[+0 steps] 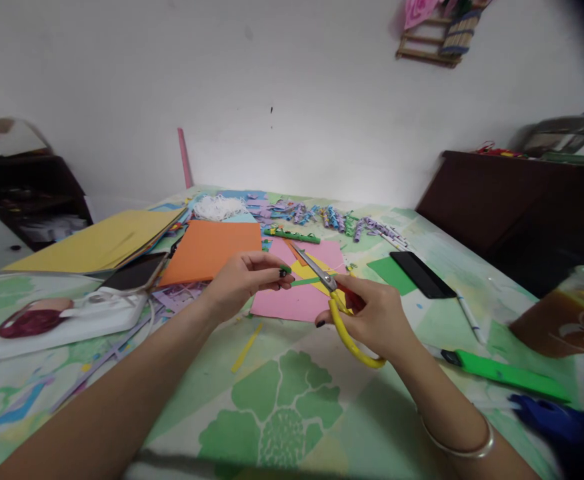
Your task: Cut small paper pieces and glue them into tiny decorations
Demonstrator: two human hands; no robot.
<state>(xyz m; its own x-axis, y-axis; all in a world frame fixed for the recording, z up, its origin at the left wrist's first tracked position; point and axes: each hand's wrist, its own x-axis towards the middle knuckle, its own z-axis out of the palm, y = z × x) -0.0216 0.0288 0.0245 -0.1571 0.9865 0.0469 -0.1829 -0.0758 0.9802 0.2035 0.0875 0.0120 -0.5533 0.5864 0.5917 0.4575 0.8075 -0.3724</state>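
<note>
Head view: pinches a green strip (306, 281) with the left fingers (266, 275), likely to steady it; grips scissors (329, 282) by the handles with the right fingers (358, 288), blades forward over pink paper (279, 301).

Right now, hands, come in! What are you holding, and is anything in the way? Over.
Left hand: pinching green strip. Right hand: gripping yellow-handled scissors, near the strip. Pink sheet beneath; nothing seen blocking either hand. Over.

I see 1 pale, plain wall (322, 120) behind everything, with small dark marks on it. At my left stands a dark open-shelved cabinet (32, 200); at my right, dark brown furniture (502, 200).
</note>
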